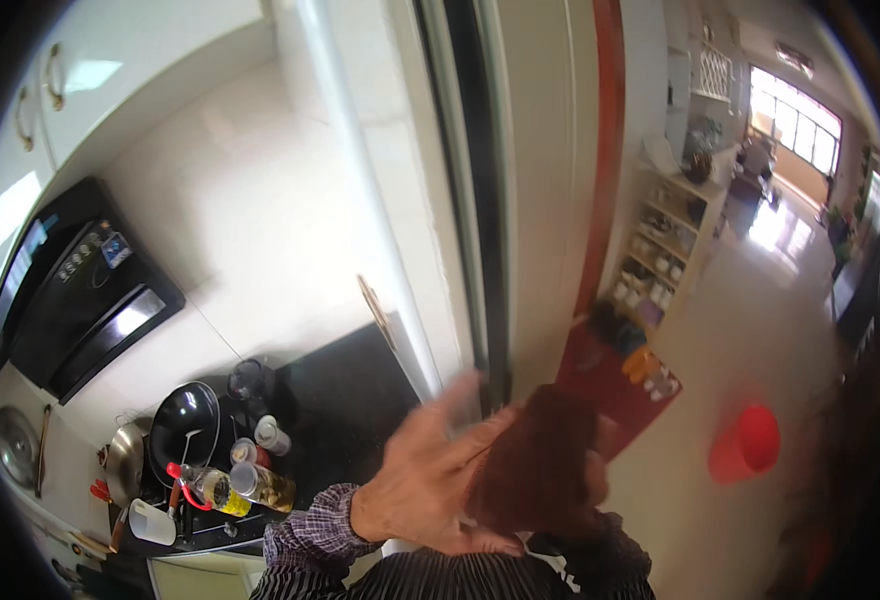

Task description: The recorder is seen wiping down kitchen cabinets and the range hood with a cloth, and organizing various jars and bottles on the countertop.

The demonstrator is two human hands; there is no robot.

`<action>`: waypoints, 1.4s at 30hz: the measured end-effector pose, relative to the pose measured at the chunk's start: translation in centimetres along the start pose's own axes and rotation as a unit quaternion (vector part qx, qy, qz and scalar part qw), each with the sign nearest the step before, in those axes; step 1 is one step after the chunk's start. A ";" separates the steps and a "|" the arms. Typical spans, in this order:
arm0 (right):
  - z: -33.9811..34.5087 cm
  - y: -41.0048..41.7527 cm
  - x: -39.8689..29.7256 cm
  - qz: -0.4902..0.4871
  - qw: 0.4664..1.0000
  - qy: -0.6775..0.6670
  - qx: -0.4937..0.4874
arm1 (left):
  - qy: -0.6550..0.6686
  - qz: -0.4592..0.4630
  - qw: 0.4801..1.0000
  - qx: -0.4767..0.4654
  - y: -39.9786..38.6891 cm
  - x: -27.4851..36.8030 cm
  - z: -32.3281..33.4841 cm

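A dark brown cloth [533,461] is bunched between my hands in the lower middle, blurred at its edges. My left hand [428,469] has its fingers spread, with the lower ones against the cloth's left side. The cloth largely covers my right hand [596,480]; only some fingers show at its right edge, so its hold is partly hidden. Both forearms are in dark checked, gathered sleeves. Beyond my left hand stands a pale door frame with a dark vertical strip [485,225].
At left, a black wok [184,431], an oil bottle [214,491] and several jars stand on the black counter [342,390] below a range hood [94,285]. At right, a red bucket [744,446] is on the floor near a dark red mat [597,390] and shelves [657,240].
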State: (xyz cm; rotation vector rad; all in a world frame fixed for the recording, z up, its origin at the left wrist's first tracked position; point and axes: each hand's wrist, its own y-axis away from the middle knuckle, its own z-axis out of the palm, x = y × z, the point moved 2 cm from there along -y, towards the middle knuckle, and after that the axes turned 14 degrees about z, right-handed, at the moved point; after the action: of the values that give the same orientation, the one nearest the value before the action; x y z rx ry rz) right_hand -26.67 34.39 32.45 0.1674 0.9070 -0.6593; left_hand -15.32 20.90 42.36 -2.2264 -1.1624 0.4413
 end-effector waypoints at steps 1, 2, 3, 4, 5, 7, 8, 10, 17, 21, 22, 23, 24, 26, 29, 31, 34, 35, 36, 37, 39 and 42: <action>0.1 0.0 -1.5 -0.102 0.991 0.067 0.061 | -0.100 0.032 0.993 0.051 -0.2 0.0 -1.3; 0.6 0.1 -3.3 -0.204 0.965 0.125 0.109 | -0.142 0.038 0.981 0.125 0.6 -0.4 -1.8; 0.7 0.5 -6.0 -0.269 0.819 0.440 0.253 | -0.178 0.047 0.962 0.199 1.9 -1.4 -1.4; 2.2 -0.7 -8.7 -0.468 0.643 0.591 0.138 | -0.255 -0.019 0.937 0.236 2.9 -2.3 -1.1; 3.7 -2.4 -10.0 -0.481 0.647 0.580 0.115 | -0.277 -0.059 0.920 0.272 3.4 -3.5 -0.4; 6.1 -5.0 -12.1 -0.503 0.559 0.619 0.225 | -0.203 -0.111 0.903 0.362 4.7 -6.4 0.6; 6.3 -6.3 -12.1 -0.517 0.559 0.614 0.211 | -0.153 -0.197 0.911 0.327 5.2 -7.3 1.2; 5.4 -9.3 -11.4 -0.530 0.597 0.569 0.197 | -0.064 -0.245 0.919 0.303 5.4 -9.0 3.1; -4.3 -8.7 -1.5 -0.281 0.813 0.389 0.330 | 0.093 -0.248 0.945 0.193 4.4 -10.6 5.9; -4.9 -5.9 5.0 -0.251 0.809 0.441 0.297 | 0.112 -0.243 0.945 0.189 4.8 -10.6 5.4; -5.3 -5.2 6.2 -0.244 0.805 0.458 0.288 | 0.108 -0.245 0.944 0.193 4.7 -10.8 5.5; -5.5 -4.8 7.2 -0.240 0.802 0.470 0.278 | 0.100 -0.254 0.944 0.187 4.7 -11.2 5.5; -5.7 -4.3 7.9 -0.238 0.800 0.478 0.273 | 0.094 -0.266 0.943 0.180 4.8 -11.2 5.7; -6.2 -3.8 8.8 -0.235 0.796 0.491 0.265 | 0.088 -0.281 0.939 0.176 4.7 -10.9 6.2; -7.0 -3.1 9.2 -0.236 0.788 0.503 0.266 | 0.106 -0.290 0.931 0.195 4.5 -10.3 6.1; -7.6 -2.5 9.3 -0.234 0.781 0.512 0.268 | 0.123 -0.314 0.923 0.184 4.0 -9.4 5.6; -8.5 -2.1 9.4 -0.233 0.766 0.528 0.282 | 0.138 -0.334 0.915 0.180 3.7 -8.9 5.3; -8.9 -2.2 9.5 -0.236 0.761 0.531 0.288 | 0.145 -0.344 0.909 0.186 3.7 -9.3 5.1; -9.5 -2.5 9.5 -0.242 0.754 0.536 0.291 | 0.140 -0.342 0.909 0.191 3.8 -9.6 4.9; -10.2 -2.4 9.3 -0.255 0.745 0.540 0.298 | 0.144 -0.344 0.908 0.193 3.7 -9.3 5.3; -11.5 -3.5 8.4 -0.292 0.724 0.546 0.303 | 0.111 -0.329 0.915 0.206 4.1 -9.8 5.0; -7.1 -5.6 5.7 -0.280 0.807 0.369 0.367 | 0.144 -0.343 0.906 0.201 4.3 -10.2 5.3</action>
State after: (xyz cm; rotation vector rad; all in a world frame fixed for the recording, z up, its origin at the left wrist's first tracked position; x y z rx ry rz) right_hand -32.27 30.20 24.40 0.9293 1.4266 -1.5557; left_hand -21.17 12.42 35.73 -1.3541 -1.4337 0.0425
